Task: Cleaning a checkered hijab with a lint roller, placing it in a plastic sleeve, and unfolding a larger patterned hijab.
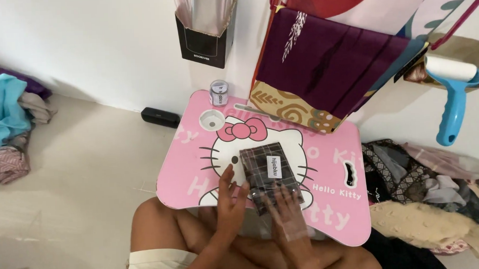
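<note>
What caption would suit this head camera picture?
Both hands, left hand and right hand, rest on a wrapped dark plaid cloth on a pink lap table.

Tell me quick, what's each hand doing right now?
Left hand: open, fingers spread against the dark plaid packet.
Right hand: open, flat on the packet's clear wrap.

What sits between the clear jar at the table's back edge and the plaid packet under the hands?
Head view: a round cup recess in the pink table, between jar and plaid packet.
</note>
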